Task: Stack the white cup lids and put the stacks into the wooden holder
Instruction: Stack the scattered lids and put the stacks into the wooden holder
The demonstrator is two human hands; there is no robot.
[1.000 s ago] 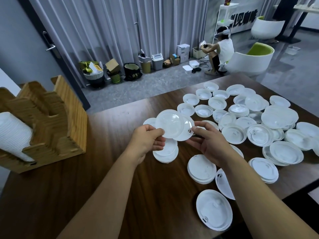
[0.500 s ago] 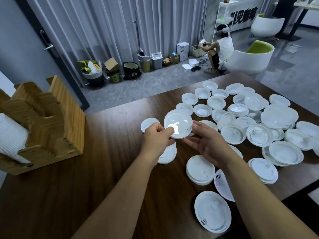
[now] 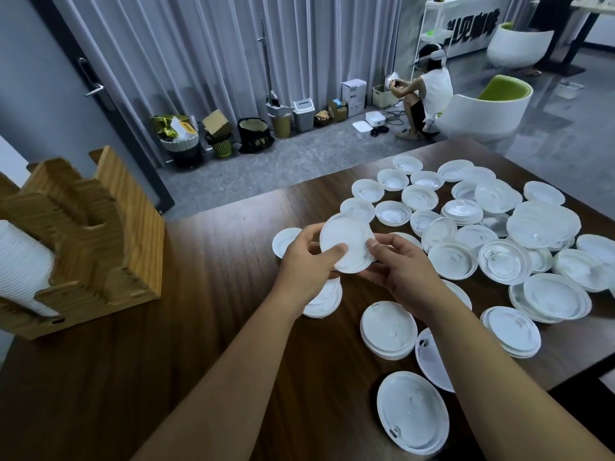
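Head view: left hand [image 3: 307, 267] & right hand [image 3: 404, 271] both gripped a small lid stack [image 3: 347, 242] above the table [image 3: 199, 344]. Wooden holder [image 3: 90, 234] stood far left w/ lids inside.

The left hand [image 3: 307, 261] covers most of a small stack of lids [image 3: 324, 299] lying on the table [image 3: 199, 344], and the right hand [image 3: 404, 272] hides part of another lid [image 3: 461, 294]. The picture's left edge cuts off the wooden holder [image 3: 83, 234] and the lid stack inside it [image 3: 23, 264]. How many lids the hands hold together cannot be told.
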